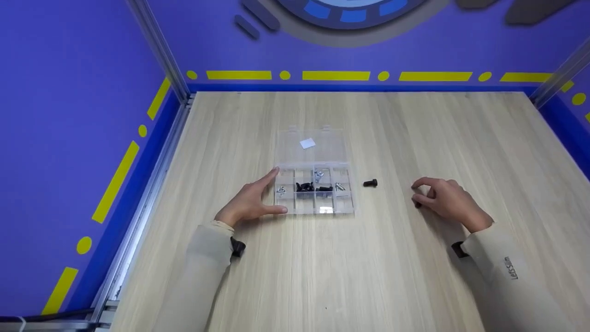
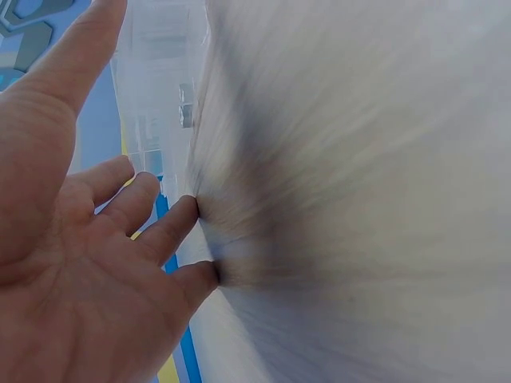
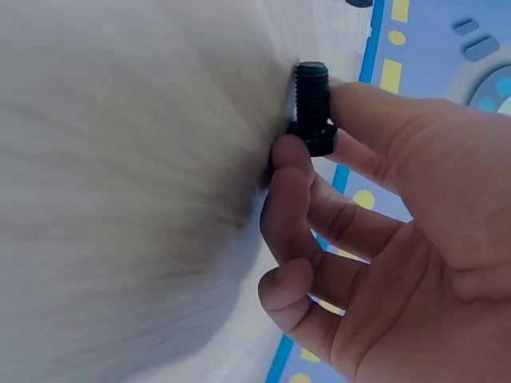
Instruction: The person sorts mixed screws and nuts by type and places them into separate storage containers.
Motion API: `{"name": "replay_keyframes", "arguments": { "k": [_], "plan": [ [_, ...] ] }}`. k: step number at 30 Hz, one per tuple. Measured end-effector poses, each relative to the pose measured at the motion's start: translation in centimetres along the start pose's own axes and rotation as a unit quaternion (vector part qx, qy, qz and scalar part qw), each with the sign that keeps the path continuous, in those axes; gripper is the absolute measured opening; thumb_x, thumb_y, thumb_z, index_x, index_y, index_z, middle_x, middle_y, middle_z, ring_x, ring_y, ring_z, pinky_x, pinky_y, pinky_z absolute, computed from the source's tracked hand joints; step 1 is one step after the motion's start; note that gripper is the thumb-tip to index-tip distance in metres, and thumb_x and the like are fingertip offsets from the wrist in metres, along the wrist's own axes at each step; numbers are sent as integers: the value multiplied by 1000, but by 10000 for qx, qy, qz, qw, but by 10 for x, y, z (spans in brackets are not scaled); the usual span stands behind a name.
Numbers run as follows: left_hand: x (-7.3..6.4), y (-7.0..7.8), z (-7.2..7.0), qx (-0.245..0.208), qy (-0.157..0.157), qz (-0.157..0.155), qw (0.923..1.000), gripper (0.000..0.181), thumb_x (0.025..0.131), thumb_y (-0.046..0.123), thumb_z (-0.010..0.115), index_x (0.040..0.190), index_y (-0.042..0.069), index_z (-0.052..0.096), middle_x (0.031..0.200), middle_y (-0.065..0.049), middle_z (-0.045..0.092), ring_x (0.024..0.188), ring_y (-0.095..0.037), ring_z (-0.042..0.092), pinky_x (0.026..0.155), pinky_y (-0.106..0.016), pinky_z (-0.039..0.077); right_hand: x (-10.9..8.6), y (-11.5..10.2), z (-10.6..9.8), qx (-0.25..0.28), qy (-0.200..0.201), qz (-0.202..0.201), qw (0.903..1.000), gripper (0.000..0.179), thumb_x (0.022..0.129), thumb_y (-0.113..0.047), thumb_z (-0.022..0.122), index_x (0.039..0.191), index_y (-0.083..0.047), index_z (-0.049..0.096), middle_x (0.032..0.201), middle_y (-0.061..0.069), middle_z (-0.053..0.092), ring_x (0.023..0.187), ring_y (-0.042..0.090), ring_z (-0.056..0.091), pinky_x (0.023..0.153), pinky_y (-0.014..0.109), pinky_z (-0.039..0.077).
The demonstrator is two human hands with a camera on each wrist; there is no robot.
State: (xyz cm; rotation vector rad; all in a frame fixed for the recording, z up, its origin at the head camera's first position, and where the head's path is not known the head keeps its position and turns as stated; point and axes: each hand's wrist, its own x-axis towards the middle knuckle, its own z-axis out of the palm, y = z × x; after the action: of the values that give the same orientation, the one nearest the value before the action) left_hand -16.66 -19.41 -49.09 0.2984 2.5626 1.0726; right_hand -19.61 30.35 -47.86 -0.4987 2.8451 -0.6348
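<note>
A clear compartment box (image 1: 315, 213) lies on the table with its lid (image 1: 295, 154) laid back. Its compartments hold black bolts (image 1: 304, 187) and silvery metal hardware (image 1: 319, 175). My left hand (image 1: 249, 201) spreads along the box's left side, thumb at the near corner and a fingertip near the hinge. In the left wrist view its fingers (image 2: 172, 231) are straight, tips against the table. My right hand (image 1: 445, 198), right of the box, pinches a black hex bolt (image 3: 312, 104) low over the table between thumb and index finger. Another black bolt (image 1: 370, 183) lies between box and right hand.
A small white slip (image 1: 307, 143) is on the open lid. The wooden table (image 1: 396, 267) runs back to a blue wall (image 1: 332, 57) with yellow marks. A metal frame rail (image 1: 138, 226) borders the table's left edge.
</note>
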Motion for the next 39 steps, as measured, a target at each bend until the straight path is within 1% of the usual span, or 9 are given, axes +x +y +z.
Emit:
{"name": "replay_keyframes", "arguments": {
  "k": [3,7,11,14,21,26,31,35,39],
  "plan": [
    [0,0,0,-13,12,-22,10000,115,79,48,88,166,28,17,169,-2,22,155,-22,22,126,-41,20,2,-2,-3,25,-211,-74,9997,21,96,-12,72,116,-8,73,59,-5,61,51,11,49,49,27,39],
    [1,1,-1,-28,-2,-29,10000,116,78,48,89,166,29,16,170,-1,21,155,-22,21,126,-41,20,5,-6,-7,6,-384,-378,9985,13,96,-9,70,108,-9,76,66,-6,64,58,10,51,55,27,44],
    [0,2,-1,-7,5,-38,10000,116,78,48,89,166,29,16,170,0,21,155,-23,21,126,-41,19,9,-13,-13,-38,-358,-705,9969,8,97,-10,70,96,-12,78,73,-7,66,65,9,56,62,28,48],
    [0,2,-1,13,4,-15,10000,116,78,48,89,166,27,16,170,0,20,155,-23,22,126,-41,19,12,-21,-17,-29,-328,-822,9961,6,97,-14,72,92,-15,76,75,-5,68,66,10,57,61,28,49],
    [1,1,-1,18,-8,27,10000,114,80,47,88,166,26,17,170,1,20,155,-23,22,126,-42,20,22,-45,-21,177,-278,-912,9953,9,98,-20,73,94,-12,70,77,2,72,64,11,61,56,26,49],
    [-1,3,-1,-1,-21,28,10000,112,81,45,87,166,25,18,170,-1,21,155,-23,22,126,-43,21,33,-60,-14,297,-14,-1395,9898,6,97,-13,74,94,-13,69,81,3,73,68,14,65,59,29,52],
    [-1,3,-1,-22,-21,43,10000,113,80,45,88,166,25,17,170,-3,22,155,-23,21,126,-42,20,44,-75,-9,180,199,-1853,9823,13,93,-6,76,93,-13,65,82,-1,67,70,12,61,61,31,51],
    [-1,2,-1,13,-1,84,10000,113,81,45,88,166,23,18,169,-5,22,155,-26,22,126,-43,21,51,-89,-7,96,47,-1947,9808,16,92,-4,77,93,-11,62,80,1,64,68,13,58,59,31,49],
    [0,2,-2,31,0,110,9999,113,80,45,88,166,23,18,170,-3,21,155,-26,23,126,-43,21,57,-104,-6,26,-161,-1853,9825,16,93,-10,78,93,-12,61,75,-1,63,62,12,54,56,29,46]
  ]
}}
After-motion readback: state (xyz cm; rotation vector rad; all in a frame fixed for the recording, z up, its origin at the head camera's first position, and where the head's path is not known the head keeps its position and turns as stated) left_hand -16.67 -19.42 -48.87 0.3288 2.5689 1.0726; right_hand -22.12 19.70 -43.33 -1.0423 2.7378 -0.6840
